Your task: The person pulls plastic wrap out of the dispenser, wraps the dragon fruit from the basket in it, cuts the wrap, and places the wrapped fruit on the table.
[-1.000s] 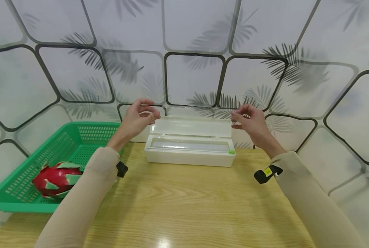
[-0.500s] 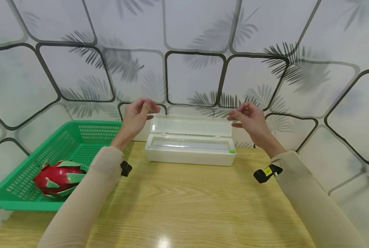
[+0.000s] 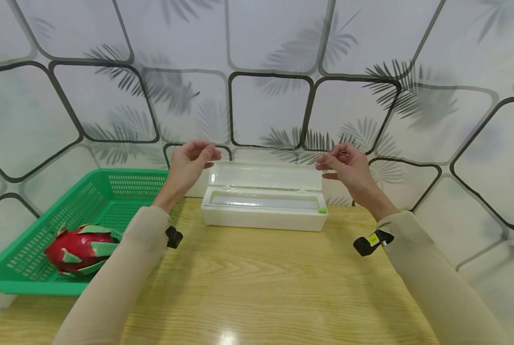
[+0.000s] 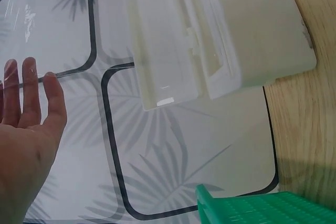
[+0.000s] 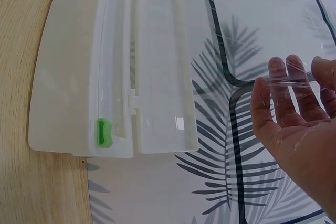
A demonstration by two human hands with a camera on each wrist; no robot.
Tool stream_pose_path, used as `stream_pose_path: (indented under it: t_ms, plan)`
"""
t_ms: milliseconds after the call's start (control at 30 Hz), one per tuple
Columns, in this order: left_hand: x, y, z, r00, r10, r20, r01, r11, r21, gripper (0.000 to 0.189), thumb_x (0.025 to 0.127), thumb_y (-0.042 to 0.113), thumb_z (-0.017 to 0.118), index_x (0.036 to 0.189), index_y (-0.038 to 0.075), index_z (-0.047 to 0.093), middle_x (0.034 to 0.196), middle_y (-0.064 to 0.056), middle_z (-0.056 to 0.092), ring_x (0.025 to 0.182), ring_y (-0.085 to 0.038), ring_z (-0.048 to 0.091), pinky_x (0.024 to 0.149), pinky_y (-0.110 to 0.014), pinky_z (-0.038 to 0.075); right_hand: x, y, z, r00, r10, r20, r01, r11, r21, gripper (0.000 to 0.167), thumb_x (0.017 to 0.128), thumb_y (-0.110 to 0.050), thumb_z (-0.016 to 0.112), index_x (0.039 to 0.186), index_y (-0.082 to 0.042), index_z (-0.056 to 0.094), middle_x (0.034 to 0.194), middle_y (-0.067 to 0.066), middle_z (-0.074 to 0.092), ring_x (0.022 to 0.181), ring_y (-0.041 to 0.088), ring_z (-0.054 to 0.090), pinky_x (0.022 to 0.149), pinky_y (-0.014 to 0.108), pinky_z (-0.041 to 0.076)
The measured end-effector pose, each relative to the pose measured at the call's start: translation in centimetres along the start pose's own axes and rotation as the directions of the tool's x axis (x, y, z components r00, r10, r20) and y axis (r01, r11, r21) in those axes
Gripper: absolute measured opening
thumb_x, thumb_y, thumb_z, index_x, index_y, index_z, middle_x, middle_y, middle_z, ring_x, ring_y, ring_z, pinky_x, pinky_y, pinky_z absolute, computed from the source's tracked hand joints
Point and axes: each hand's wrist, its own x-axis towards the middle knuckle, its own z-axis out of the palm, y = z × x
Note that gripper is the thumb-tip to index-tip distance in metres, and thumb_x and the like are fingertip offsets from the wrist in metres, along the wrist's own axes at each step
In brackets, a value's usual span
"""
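Observation:
A white cling film dispenser box (image 3: 263, 219) stands by the wall with its lid (image 3: 265, 176) raised; a roll shows through its window. Above the lid's left end, my left hand (image 3: 187, 165) pinches the see-through cling film (image 4: 27, 24) between thumb and forefinger. My right hand (image 3: 353, 172) pinches the film's other side above the lid's right end. In the right wrist view a gathered film edge (image 5: 289, 82) crosses the fingers. The other fingers of both hands are loosely bent. A green slide cutter (image 5: 104, 133) sits at the box's right end.
To the left, a green plastic basket (image 3: 37, 286) holds a red dragon fruit (image 3: 81, 250), partly behind my left forearm. The wood-grain table (image 3: 257, 282) runs back to a patterned wall (image 3: 270, 110) close behind the box.
My left hand has shifted slightly right and turned, its thumb now toward the camera. My right fingers have moved a little inward. The box has stayed in place.

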Motion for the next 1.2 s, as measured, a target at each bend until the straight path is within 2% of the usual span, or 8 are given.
stream_pose_path:
  t_ms: [133,233,367,433,567,767,1000,1200]
  plan:
    - [-0.09,-0.24,-0.14,0.999,0.009,-0.053,-0.013,0.998,-0.061,0.010,0.104,0.021,0.061,0.107,0.012,0.064,0.095,0.013,0.076,0.092,-0.005,0.074,0.083,-0.022,0.060,-0.05,0.03,0.00,1.000,0.003,0.005,-0.003,1.000,-0.011,0.006,0.106,-0.013,0.054,0.100,-0.014,0.052,0.097,-0.009,0.075,0.089,0.007,0.074,0.076,0.025,0.062]
    - [-0.20,-0.32,-0.19,0.999,0.004,-0.051,-0.006,0.998,-0.056,0.005,0.105,0.020,0.058,0.105,0.016,0.060,0.097,0.012,0.076,0.093,-0.004,0.073,0.084,-0.022,0.060,-0.03,0.00,0.05,1.000,-0.003,0.005,0.003,1.000,-0.031,0.006,0.106,-0.014,0.054,0.101,-0.014,0.051,0.098,-0.010,0.074,0.090,0.006,0.074,0.077,0.025,0.062]
    - [-0.23,-0.22,0.01,1.000,0.012,-0.013,-0.012,1.000,0.018,0.006,0.108,0.023,0.051,0.109,0.017,0.052,0.118,-0.007,0.074,0.105,-0.005,0.069,0.090,-0.022,0.056,0.07,-0.03,0.15,1.000,-0.006,0.000,0.006,0.999,-0.049,0.007,0.107,-0.016,0.053,0.101,-0.013,0.049,0.100,-0.011,0.074,0.091,0.006,0.073,0.077,0.024,0.062]
    - [-0.21,-0.15,0.18,1.000,0.024,0.012,-0.024,0.999,0.037,0.006,0.109,0.023,0.047,0.110,0.017,0.047,0.130,-0.017,0.069,0.114,-0.013,0.068,0.094,-0.026,0.054,0.12,-0.01,0.19,1.000,-0.003,-0.002,0.003,0.998,-0.055,0.008,0.107,-0.016,0.052,0.101,-0.013,0.049,0.102,-0.012,0.074,0.091,0.006,0.073,0.077,0.024,0.061]
    - [-0.15,-0.07,0.43,0.999,0.040,0.036,-0.041,0.999,0.022,0.010,0.110,0.028,0.042,0.110,0.018,0.042,0.137,-0.022,0.064,0.123,-0.026,0.066,0.104,-0.038,0.053,0.12,0.02,0.28,1.000,-0.002,-0.002,0.002,0.997,-0.074,0.009,0.108,-0.017,0.050,0.101,-0.013,0.047,0.104,-0.016,0.075,0.094,0.005,0.073,0.078,0.024,0.061]
    - [-0.24,-0.10,0.48,0.998,0.061,0.001,-0.061,0.998,-0.018,0.017,0.109,0.036,0.042,0.113,0.019,0.043,0.123,-0.018,0.072,0.106,-0.024,0.074,0.094,-0.036,0.060,0.03,-0.17,0.53,1.000,-0.026,0.000,0.026,0.994,-0.103,0.012,0.108,-0.024,0.051,0.102,-0.014,0.046,0.102,-0.016,0.076,0.098,0.006,0.073,0.083,0.024,0.060]
    - [-0.19,0.08,0.52,0.998,0.056,-0.042,-0.059,0.995,-0.080,0.022,0.107,0.038,0.048,0.113,0.017,0.046,0.107,-0.002,0.079,0.093,-0.017,0.076,0.081,-0.031,0.063,0.01,-0.25,0.69,0.998,-0.056,-0.039,0.051,0.993,-0.107,0.011,0.107,-0.025,0.053,0.103,-0.015,0.048,0.099,-0.016,0.077,0.093,0.005,0.074,0.081,0.024,0.060]
    - [-0.04,0.39,0.61,0.998,0.048,-0.051,-0.052,0.994,-0.093,0.022,0.106,0.039,0.049,0.113,0.018,0.046,0.103,0.002,0.079,0.097,-0.027,0.076,0.080,-0.033,0.063,0.11,-0.41,0.76,0.994,-0.065,-0.085,0.062,0.997,-0.036,0.010,0.106,-0.023,0.055,0.103,-0.016,0.049,0.097,-0.013,0.078,0.091,0.007,0.074,0.078,0.023,0.060]
